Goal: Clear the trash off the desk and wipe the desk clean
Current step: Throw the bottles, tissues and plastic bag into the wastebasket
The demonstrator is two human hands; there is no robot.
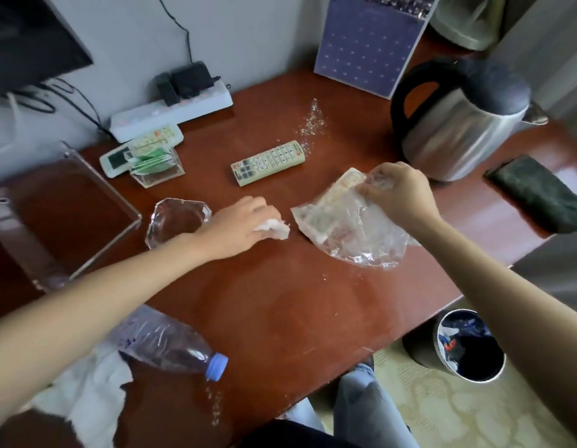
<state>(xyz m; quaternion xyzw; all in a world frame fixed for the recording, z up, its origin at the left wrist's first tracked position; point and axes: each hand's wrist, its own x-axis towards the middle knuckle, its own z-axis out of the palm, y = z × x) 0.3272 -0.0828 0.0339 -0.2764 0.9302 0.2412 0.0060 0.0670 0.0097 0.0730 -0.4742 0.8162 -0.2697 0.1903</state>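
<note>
On the red-brown desk (280,302), my left hand (242,224) grips a crumpled white tissue (276,227) near the middle. To its right, my right hand (397,192) pinches the top edge of a clear plastic bag (345,231) that lies crinkled on the desk. A squashed plastic bottle (170,347) with a blue cap lies near the front left edge, beside a white paper towel (86,392). Crumbs (313,121) are scattered at the back, and a few more lie near the front edge. A bin (468,347) with a dark liner stands on the floor, right of the desk.
A steel kettle (458,124) and a dark cloth (539,195) sit at the right. A remote (267,161), a glass ashtray (177,221), a clear holder (158,166), a second remote (141,148), a power strip (170,111), a clear tray (64,215) and a sign stand (368,43) occupy the back and left.
</note>
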